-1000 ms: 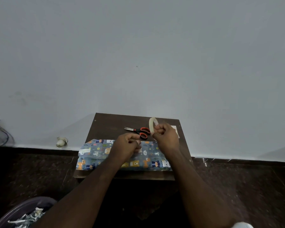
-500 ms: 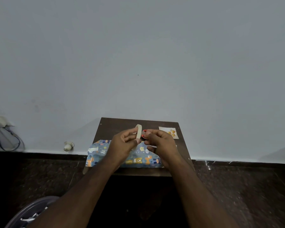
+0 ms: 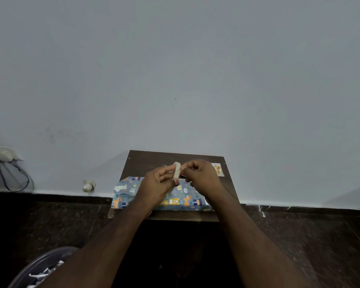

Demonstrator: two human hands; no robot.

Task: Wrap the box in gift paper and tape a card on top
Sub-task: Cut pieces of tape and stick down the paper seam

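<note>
A box wrapped in blue animal-print paper lies along the front of a small dark wooden table. Above it my left hand holds a pale roll of tape edge-on between thumb and fingers. My right hand is just right of the roll with fingers curled, pinching at the roll's edge; what it pinches is too small to see. A small white card with orange pictures lies at the table's back right, partly behind my right hand. The scissors are almost wholly hidden behind my hands.
The table stands against a plain grey wall. A bin with paper scraps sits at the lower left on the dark floor. A white plug and a wall socket with cables are to the left.
The tape roll passed from my right hand to my left, which lifted off the wrapped box. My right hand now pinches at the roll's edge. The view shifted slightly.
</note>
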